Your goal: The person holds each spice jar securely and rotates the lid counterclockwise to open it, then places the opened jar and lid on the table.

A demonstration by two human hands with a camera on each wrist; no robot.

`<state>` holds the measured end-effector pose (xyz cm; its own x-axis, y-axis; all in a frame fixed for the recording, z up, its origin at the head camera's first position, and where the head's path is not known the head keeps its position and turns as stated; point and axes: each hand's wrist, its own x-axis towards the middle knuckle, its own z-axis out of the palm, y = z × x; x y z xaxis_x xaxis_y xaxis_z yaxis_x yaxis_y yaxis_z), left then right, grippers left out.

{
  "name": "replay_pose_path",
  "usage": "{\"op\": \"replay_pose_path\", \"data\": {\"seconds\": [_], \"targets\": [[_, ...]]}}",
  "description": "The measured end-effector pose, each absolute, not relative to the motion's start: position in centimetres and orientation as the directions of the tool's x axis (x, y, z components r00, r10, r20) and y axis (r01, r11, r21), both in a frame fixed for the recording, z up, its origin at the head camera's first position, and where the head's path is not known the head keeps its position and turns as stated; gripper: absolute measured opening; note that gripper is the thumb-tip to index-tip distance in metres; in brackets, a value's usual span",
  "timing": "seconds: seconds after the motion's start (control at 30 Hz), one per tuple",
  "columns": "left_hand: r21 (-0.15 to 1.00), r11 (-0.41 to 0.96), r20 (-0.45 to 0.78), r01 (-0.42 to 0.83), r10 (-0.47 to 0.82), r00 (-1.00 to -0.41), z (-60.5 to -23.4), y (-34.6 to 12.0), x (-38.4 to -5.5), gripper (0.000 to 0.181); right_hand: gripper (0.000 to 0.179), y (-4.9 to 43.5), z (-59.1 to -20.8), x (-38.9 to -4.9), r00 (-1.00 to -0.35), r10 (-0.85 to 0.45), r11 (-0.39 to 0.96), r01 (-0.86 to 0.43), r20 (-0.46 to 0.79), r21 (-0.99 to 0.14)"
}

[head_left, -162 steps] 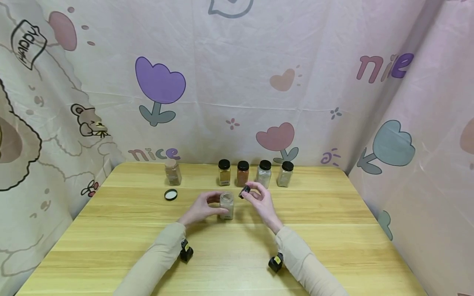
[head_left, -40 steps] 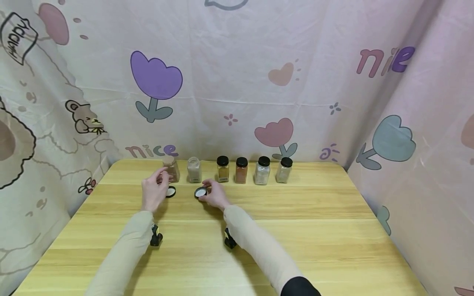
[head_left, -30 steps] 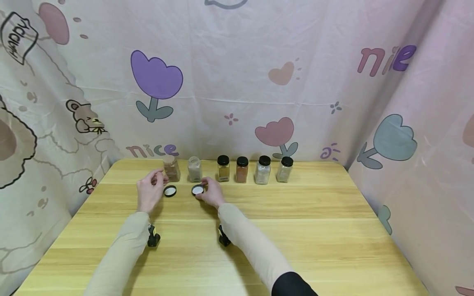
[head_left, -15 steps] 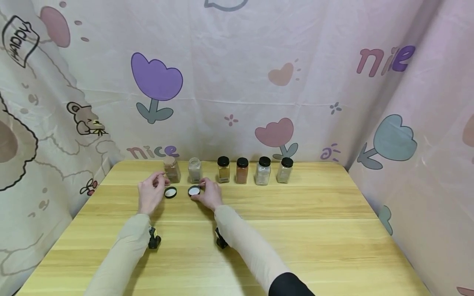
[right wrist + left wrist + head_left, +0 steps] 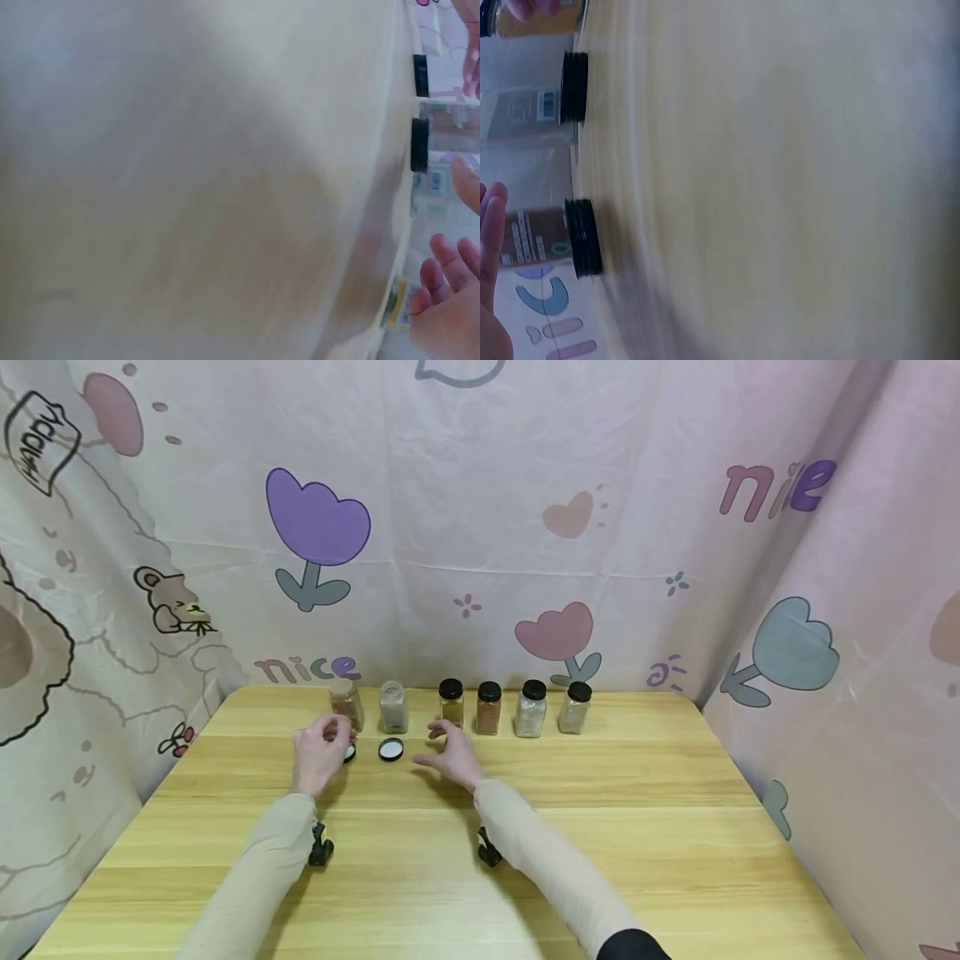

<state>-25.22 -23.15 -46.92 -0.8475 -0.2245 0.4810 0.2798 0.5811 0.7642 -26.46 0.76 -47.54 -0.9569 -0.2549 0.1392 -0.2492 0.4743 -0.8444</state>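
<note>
My right hand [image 5: 456,758] has its fingers spread and nothing between them, in front of the jar of yellow spice [image 5: 451,703]. To its left lies a black lid [image 5: 391,749], white inner face up, before an uncapped jar of pale powder [image 5: 393,708]. My left hand [image 5: 321,756] hovers with loosely curled fingers and holds nothing visible. It partly covers a second black lid [image 5: 350,752] and the uncapped jar of brown powder [image 5: 346,703]. In the left wrist view, both lids stand out dark, the left one [image 5: 585,238] nearer the left fingers [image 5: 491,225].
Along the back of the wooden table [image 5: 420,877] stand capped jars: one of red-orange spice [image 5: 488,710], one of white contents [image 5: 530,713] and one of pale contents [image 5: 574,710]. A printed curtain [image 5: 465,527] hangs behind them.
The pale powder jar went from the left hand to the back row. The right hand laid its lid down before it, let go and drew off rightward. The left hand shifted slightly right.
</note>
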Motion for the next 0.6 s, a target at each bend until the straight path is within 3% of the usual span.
{"op": "replay_pose_path", "data": {"seconds": [0.37, 0.6], "targets": [[0.694, 0.617, 0.564, 0.371, -0.144, -0.813, -46.9, -20.2, -25.4, 0.022, 0.050, 5.0, -47.1, -25.8, -0.957, -0.172, 0.419, -0.286, 0.234, -0.862], [0.765, 0.489, 0.542, 0.420, -0.136, -0.829, -46.7, -17.6, -25.6, 0.017, 0.050, 7.2, -47.0, -24.9, -0.970, -0.085, 0.288, -0.243, 0.227, -0.926]]}}
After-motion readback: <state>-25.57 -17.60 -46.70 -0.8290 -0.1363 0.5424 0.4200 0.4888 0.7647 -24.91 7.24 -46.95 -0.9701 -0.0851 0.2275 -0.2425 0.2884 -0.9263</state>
